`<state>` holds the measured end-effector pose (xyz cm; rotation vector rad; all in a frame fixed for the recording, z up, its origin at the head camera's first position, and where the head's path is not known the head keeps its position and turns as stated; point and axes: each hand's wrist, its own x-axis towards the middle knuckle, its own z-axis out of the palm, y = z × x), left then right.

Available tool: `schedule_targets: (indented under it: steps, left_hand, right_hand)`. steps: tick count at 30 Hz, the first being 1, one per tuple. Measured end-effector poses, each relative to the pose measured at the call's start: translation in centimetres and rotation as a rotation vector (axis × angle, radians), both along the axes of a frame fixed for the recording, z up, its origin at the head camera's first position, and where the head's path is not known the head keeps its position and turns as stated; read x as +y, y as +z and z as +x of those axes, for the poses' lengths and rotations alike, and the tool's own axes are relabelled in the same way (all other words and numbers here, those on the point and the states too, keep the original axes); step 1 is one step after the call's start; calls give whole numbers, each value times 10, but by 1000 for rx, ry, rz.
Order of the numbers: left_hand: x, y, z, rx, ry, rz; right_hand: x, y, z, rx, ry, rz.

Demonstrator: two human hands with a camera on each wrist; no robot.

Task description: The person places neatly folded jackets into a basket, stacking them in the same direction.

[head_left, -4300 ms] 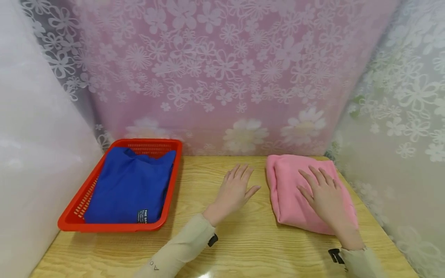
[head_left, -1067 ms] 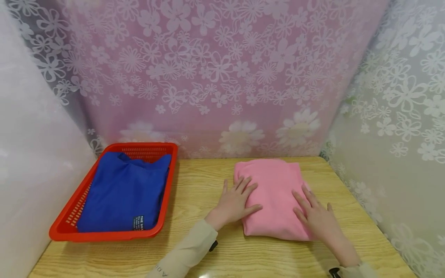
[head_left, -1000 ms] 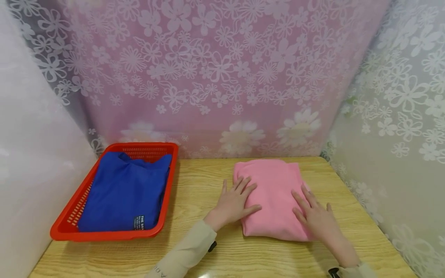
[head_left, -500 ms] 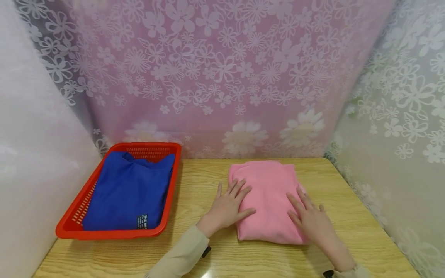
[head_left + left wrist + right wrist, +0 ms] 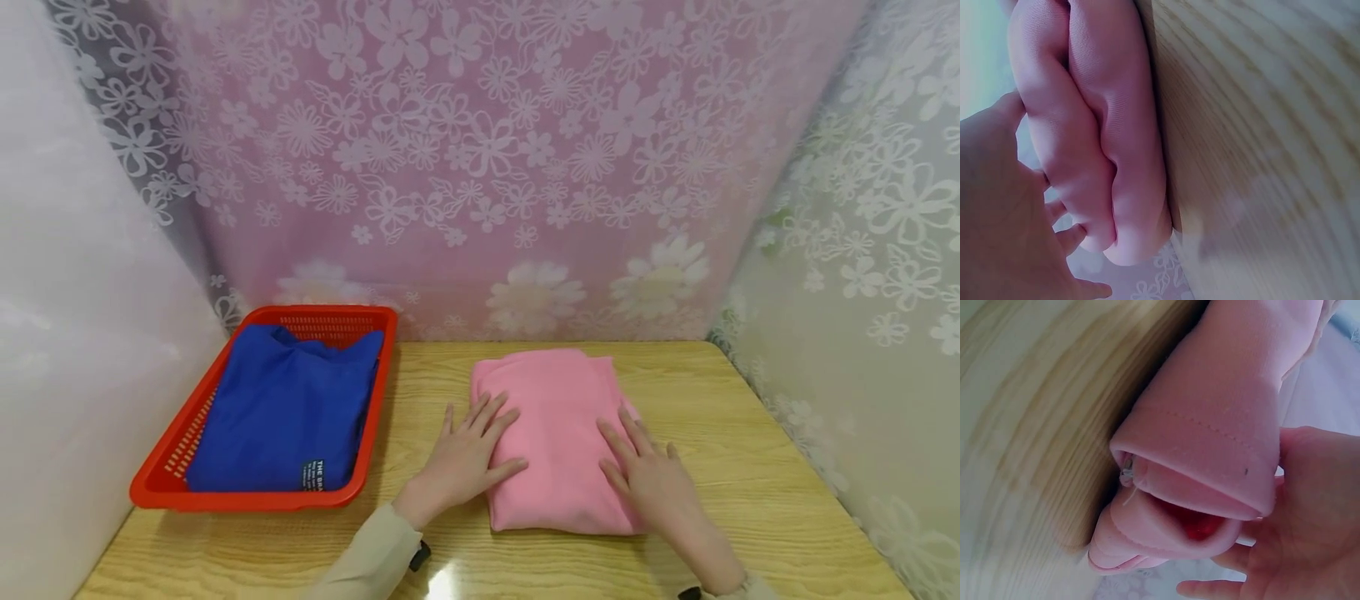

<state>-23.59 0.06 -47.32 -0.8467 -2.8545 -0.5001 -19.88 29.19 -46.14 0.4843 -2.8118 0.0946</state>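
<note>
A folded pink garment (image 5: pixel 558 442) lies on the wooden table, right of the middle. My left hand (image 5: pixel 461 454) touches its left side, fingers spread and the thumb on top. On the opposite side rests my right hand (image 5: pixel 656 483), its fingers straight on the cloth. In the left wrist view, the thick folded edge of the pink garment (image 5: pixel 1085 125) shows beside my left hand (image 5: pixel 1004 187). The right wrist view shows stitched hems and an open gap with something red inside the pink garment (image 5: pixel 1210 394), next to my right hand (image 5: pixel 1310 512).
A red plastic basket (image 5: pixel 247 501) stands at the table's left, holding a folded blue garment (image 5: pixel 288 417) with a dark label. Floral curtains (image 5: pixel 487 142) enclose the back and right. A white sheet (image 5: pixel 82 333) hangs at the left. The wooden table (image 5: pixel 720 433) extends right of the garment.
From the table's right side, the pink garment has shifted left, and it slides a little further over the last second. Both hands move left with it; the basket stays put.
</note>
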Motion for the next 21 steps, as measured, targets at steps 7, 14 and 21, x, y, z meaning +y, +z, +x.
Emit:
schedule_targets:
  steps: [7,14,21]
  left_hand:
    - [-11,0,4,17,6,-8]
    - [-19,3,8,11,22,5]
    - [-31,4,15,58,61,4]
  right_hand:
    - [-12,3,2,6,14,-15]
    - [-20,2,0,7,28,-33]
    - [-35,4,3,-6,40,-39]
